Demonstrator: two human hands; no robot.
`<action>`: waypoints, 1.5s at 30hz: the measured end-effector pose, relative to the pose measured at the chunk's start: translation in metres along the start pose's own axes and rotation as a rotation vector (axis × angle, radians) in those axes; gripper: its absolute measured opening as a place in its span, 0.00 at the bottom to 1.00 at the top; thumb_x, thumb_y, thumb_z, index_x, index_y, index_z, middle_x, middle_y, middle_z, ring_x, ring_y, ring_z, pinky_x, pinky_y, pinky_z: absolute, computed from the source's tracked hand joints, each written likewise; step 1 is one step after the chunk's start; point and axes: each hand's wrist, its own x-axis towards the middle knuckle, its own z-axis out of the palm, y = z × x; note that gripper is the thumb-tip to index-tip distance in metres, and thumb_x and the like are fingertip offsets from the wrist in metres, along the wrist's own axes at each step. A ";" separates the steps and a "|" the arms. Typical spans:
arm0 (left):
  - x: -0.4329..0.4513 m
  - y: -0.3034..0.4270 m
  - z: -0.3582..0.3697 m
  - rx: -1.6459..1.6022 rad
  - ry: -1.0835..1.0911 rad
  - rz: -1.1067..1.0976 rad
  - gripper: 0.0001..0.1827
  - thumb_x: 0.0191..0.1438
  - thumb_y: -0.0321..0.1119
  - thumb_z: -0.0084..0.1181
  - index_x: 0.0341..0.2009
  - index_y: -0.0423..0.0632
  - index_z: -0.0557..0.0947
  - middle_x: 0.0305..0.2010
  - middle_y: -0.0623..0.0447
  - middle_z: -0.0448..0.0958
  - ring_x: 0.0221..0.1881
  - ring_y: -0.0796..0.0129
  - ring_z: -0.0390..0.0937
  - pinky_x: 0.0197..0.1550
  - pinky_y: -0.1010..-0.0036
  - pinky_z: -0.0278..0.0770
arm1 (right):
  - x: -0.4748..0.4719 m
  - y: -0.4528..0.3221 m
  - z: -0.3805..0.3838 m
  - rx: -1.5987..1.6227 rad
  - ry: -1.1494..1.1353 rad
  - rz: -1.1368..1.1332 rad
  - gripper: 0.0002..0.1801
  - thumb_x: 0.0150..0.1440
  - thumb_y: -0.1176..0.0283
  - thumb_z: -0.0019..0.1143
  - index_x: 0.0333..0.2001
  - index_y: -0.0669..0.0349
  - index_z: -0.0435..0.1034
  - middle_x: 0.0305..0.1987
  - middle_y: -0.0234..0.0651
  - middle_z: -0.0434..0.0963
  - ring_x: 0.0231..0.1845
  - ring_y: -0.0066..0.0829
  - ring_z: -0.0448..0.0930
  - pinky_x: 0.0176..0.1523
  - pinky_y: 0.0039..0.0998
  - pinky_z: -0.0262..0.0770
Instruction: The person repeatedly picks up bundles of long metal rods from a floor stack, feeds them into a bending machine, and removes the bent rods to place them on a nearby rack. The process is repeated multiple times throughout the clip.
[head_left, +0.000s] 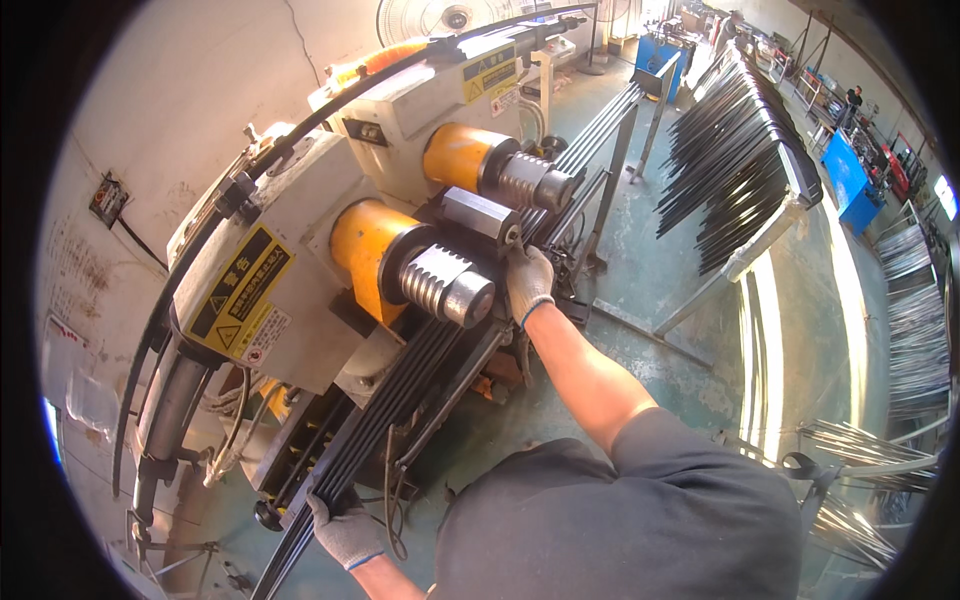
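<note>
My left hand (345, 531), in a knitted work glove, grips a row of several long dark metal bars (397, 390) near their lower end, with the thumb over the top. The bars run up along a machine, under its grooved metal rollers (450, 285). My right hand (529, 281), gloved too, is at the end of a faceted steel block (480, 214) between the two roller heads. Its fingertips are hidden against the block and the bars, so its hold is unclear. Behind each roller sits an orange cylindrical housing (375, 236).
The machine body (300, 180) bears yellow warning labels, and a dark curved rail (322, 112) arches over it. A rack of dark bars (727, 150) stands to the right. Bundles of metal rods (862, 457) lie at lower right. A person (851, 105) stands far back.
</note>
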 end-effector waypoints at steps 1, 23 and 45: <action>-0.002 0.004 0.006 -0.018 -0.028 0.002 0.24 0.77 0.42 0.61 0.65 0.36 0.84 0.66 0.39 0.86 0.68 0.48 0.84 0.77 0.52 0.78 | -0.010 -0.004 -0.005 0.045 -0.014 0.008 0.23 0.75 0.50 0.66 0.46 0.62 0.85 0.37 0.29 0.84 0.36 0.23 0.79 0.41 0.35 0.76; -0.015 -0.045 0.064 0.031 -0.034 -0.053 0.26 0.78 0.51 0.59 0.69 0.47 0.84 0.70 0.46 0.84 0.71 0.48 0.79 0.77 0.47 0.76 | -0.060 0.094 -0.096 0.005 -0.277 -0.036 0.18 0.75 0.64 0.64 0.58 0.67 0.85 0.48 0.36 0.89 0.47 0.25 0.83 0.55 0.34 0.80; 0.000 0.296 -0.231 -0.265 0.306 0.401 0.24 0.80 0.53 0.51 0.61 0.43 0.79 0.66 0.37 0.82 0.67 0.38 0.80 0.73 0.41 0.78 | -0.178 0.333 -0.250 -1.040 -0.478 0.447 0.19 0.69 0.62 0.60 0.29 0.62 0.79 0.24 0.35 0.80 0.22 0.31 0.77 0.28 0.37 0.71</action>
